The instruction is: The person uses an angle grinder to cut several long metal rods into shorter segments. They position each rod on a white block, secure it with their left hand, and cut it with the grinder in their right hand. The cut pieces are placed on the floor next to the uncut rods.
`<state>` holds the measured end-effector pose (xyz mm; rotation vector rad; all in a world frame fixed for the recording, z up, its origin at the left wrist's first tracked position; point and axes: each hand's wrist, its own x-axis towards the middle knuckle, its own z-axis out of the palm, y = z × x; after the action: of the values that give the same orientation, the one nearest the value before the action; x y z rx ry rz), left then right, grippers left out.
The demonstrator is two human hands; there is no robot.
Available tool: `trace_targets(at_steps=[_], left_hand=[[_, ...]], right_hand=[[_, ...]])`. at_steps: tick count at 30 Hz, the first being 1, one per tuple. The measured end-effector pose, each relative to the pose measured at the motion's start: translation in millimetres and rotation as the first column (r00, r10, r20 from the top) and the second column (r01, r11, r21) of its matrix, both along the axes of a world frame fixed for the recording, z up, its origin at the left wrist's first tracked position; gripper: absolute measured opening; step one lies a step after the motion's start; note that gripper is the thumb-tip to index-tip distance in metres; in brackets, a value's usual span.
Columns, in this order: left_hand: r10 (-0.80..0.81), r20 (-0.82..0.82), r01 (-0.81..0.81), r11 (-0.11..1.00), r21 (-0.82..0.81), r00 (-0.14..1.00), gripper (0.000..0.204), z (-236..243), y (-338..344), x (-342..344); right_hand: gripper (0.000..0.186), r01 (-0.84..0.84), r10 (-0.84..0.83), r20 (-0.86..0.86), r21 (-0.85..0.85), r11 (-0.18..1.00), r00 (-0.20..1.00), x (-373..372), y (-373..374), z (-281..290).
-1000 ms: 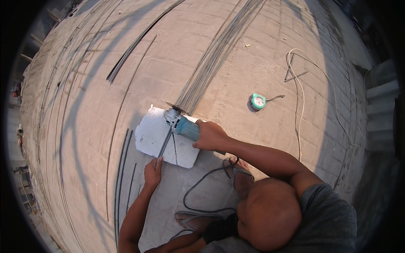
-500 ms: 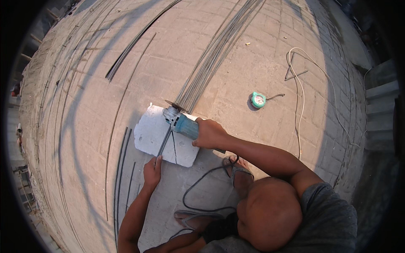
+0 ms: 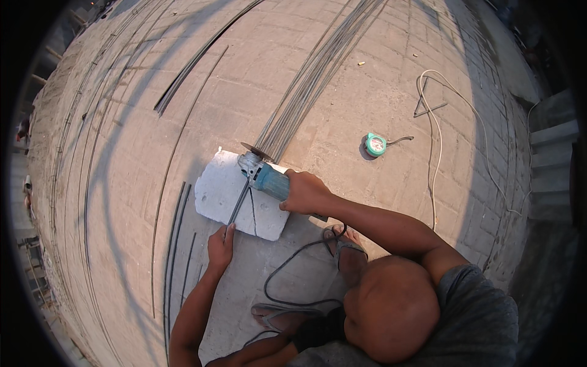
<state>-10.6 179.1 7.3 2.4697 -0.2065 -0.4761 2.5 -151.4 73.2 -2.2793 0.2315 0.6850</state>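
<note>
My right hand [image 3: 304, 192] grips a teal angle grinder [image 3: 268, 178] whose disc [image 3: 255, 151] sits at the far edge of a white block [image 3: 220, 197] lying on the paved ground. A thin steel rod [image 3: 238, 205] lies across that block under the grinder's head. My left hand [image 3: 220, 248] presses down on the near end of this rod, just off the block's front edge. A long bundle of steel rods [image 3: 309, 88] runs from the block away toward the top of the view.
The grinder's black cord [image 3: 287, 269] loops past my sandalled feet [image 3: 350, 254]. Short cut rods [image 3: 177, 244] lie left of my arm. A green tape measure [image 3: 375, 145], a white cable [image 3: 433, 159] and a bent steel stirrup [image 3: 426, 109] lie to the right. More rods [image 3: 189, 67] lie far left.
</note>
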Motion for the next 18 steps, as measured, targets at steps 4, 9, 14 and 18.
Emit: trace_targets(at_steps=[4, 9, 14, 18], left_hand=[[0.008, -0.002, -0.008, 1.000, 0.003, 1.000, 0.057, 0.9, -1.3, -0.6], [0.010, 0.008, -0.010, 1.000, -0.008, 1.000, 0.055, -1.5, -0.7, -1.4], [0.009, 0.020, -0.009, 1.000, 0.001, 1.000, 0.055, -2.3, 0.4, -1.6], [0.016, 0.024, -0.016, 1.000, -0.022, 1.000, 0.054, -0.1, -2.7, -1.7]], right_hand=[[0.073, -0.007, 0.007, 0.013, 0.002, 1.000, 1.000, 0.6, -0.6, 0.5], [0.073, -0.002, 0.002, 0.012, 0.002, 1.000, 1.000, 1.8, 0.6, -2.6], [0.074, -0.013, 0.013, 0.002, 0.002, 1.000, 1.000, 2.1, -0.2, -1.9], [0.074, -0.018, 0.018, 0.002, -0.003, 1.000, 1.000, 1.5, -1.1, -1.7]])
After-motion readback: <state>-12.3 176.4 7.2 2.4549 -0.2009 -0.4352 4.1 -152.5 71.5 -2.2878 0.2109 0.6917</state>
